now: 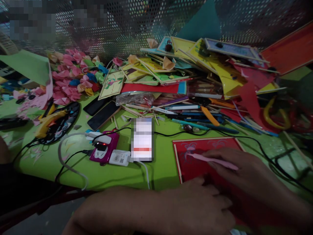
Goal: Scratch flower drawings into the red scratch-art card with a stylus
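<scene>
A red sheet edged with thin wooden sticks, a framed red board (202, 169), lies at the right front of the green table. Faint bluish line drawings show along its top. Closed around a pink pen (215, 160), my right hand (242, 166) rests over the board's upper right. The pen's tip meets the drawing at the upper left. My left hand (205, 205) lies palm down across the lower part of the board, holding nothing that I can see. Its fingers are apart and a little bent, partly in shadow.
Left of the board are a lit phone (142, 140) and a purple power strip (105, 147) with plugs and cables. A yellow glue gun (50, 122) lies farther left. Behind are two dark phones, pens, sticks, pink paper flowers (69, 75) and piled framed pictures (195, 55).
</scene>
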Tool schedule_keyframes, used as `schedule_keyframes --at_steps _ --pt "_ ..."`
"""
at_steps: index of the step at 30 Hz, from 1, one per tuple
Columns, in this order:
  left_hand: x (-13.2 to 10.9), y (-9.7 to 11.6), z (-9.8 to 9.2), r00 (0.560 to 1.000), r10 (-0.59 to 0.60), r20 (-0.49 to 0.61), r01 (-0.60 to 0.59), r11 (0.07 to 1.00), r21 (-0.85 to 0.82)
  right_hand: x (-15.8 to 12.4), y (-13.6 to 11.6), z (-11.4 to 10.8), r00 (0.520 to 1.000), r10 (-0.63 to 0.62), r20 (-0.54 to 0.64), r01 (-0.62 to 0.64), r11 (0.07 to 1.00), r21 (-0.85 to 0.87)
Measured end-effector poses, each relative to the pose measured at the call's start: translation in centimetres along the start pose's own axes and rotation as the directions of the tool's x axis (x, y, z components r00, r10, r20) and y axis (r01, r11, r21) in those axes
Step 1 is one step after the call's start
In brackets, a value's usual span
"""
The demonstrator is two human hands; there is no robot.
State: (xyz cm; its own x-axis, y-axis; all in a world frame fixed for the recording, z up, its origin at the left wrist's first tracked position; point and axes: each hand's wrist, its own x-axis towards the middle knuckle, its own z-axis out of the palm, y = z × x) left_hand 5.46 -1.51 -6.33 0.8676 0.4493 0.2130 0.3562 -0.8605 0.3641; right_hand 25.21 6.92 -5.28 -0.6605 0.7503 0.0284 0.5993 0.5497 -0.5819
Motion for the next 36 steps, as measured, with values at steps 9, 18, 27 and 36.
schedule_keyframes --at_steps 9,18,27,36 --pt "0.14 -0.02 -0.46 1.000 0.002 0.019 -0.003 1.000 0.019 0.18 -0.19 0.08 1.000 -0.001 -0.015 0.001 1.000 0.001" --pt "0.01 0.00 -0.03 1.000 -0.006 0.013 0.006 1.000 0.000 -0.08 0.61 0.32 0.999 -0.018 -0.036 0.019 1.000 0.019" --pt "0.12 0.07 -0.49 0.999 -0.011 0.045 0.011 1.000 -0.005 0.18 0.40 0.09 0.999 -0.011 -0.041 0.011 1.000 0.008" --pt "0.18 0.05 -0.69 0.999 -0.012 0.053 0.012 1.000 0.002 0.01 0.58 0.23 0.995 -0.081 -0.061 0.082 0.997 0.011"
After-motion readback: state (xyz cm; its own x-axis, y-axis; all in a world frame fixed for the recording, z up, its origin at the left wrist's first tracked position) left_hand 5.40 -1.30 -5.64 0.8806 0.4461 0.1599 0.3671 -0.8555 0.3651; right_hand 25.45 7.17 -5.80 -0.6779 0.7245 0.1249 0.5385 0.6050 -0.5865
